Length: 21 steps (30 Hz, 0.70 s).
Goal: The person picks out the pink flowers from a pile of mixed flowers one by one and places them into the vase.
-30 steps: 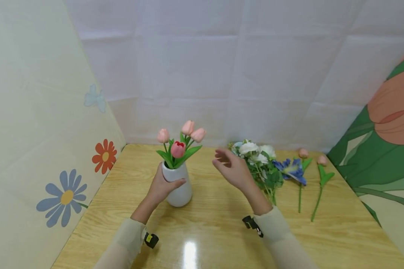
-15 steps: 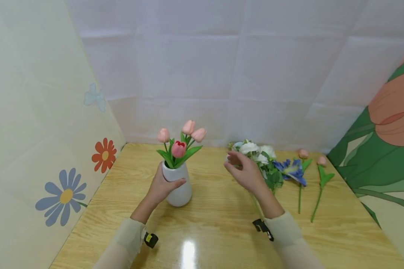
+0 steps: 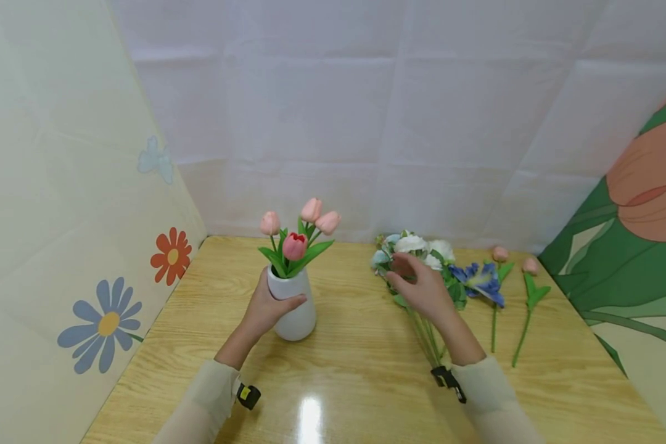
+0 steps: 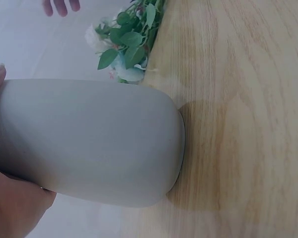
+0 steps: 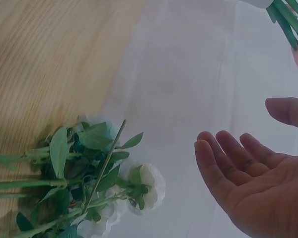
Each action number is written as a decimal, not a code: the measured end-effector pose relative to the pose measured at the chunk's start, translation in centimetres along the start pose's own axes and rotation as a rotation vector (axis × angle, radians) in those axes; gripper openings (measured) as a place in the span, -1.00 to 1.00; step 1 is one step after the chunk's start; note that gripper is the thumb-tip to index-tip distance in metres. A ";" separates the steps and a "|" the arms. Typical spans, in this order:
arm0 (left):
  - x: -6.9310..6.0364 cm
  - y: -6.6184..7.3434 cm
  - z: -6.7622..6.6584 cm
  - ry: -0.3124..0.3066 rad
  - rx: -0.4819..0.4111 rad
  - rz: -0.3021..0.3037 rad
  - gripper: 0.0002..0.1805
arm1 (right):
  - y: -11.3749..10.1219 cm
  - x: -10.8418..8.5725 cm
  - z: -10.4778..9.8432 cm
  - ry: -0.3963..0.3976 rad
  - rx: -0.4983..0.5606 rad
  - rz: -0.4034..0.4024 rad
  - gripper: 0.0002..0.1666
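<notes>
My left hand (image 3: 270, 306) grips a white vase (image 3: 296, 317) round its upper part, thumb across the front. Upright in the vase stand several tulips: light pink ones and one deeper pink tulip (image 3: 295, 246) at the front. In the left wrist view the vase (image 4: 94, 144) has its base on the wood. My right hand (image 3: 424, 290) is over a bunch of white and pale blue flowers (image 3: 411, 243), partly hiding it. Seen from the right wrist, the right hand (image 5: 253, 173) holds nothing, its fingers loosely bent and apart from the flowers (image 5: 99, 173).
Right of the bunch, a blue flower (image 3: 480, 282) lies on the wooden table (image 3: 361, 382). Two pink tulips lie there too, one tulip (image 3: 531, 266) farthest right with its green stem toward me. A white cloth (image 3: 311, 111) hangs behind the table, with flower-patterned panels at both sides.
My right hand has moved right, away from the vase, and is now over the white flower bunch. The left hand and the vase have stayed in place.
</notes>
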<state>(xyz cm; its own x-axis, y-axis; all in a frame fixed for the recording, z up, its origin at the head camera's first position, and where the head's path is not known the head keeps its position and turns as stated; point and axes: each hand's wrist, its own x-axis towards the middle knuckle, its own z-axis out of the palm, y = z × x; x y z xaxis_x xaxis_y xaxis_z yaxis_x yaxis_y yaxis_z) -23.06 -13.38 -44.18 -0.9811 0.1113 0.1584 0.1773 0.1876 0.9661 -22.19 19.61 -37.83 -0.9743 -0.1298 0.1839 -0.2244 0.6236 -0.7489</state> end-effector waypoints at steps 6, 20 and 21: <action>0.0 0.0 0.0 0.000 0.001 -0.007 0.02 | 0.9 -0.4 -0.9 0.009 -0.037 0.004 -0.36; 0.0 -0.1 0.0 0.001 0.013 -0.028 0.03 | 2.5 -1.3 -3.1 -0.004 -0.103 0.053 -0.29; 0.0 -0.1 0.0 0.000 0.012 -0.030 0.03 | 2.6 -1.4 -3.2 -0.006 -0.106 0.058 -0.28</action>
<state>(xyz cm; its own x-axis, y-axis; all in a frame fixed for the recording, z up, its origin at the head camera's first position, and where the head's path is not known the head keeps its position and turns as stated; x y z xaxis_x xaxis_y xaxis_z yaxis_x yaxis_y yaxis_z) -23.05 -13.39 -44.29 -0.9859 0.1054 0.1298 0.1491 0.2026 0.9679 -21.38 23.86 -37.95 -0.9857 -0.0961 0.1383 -0.1654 0.7079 -0.6867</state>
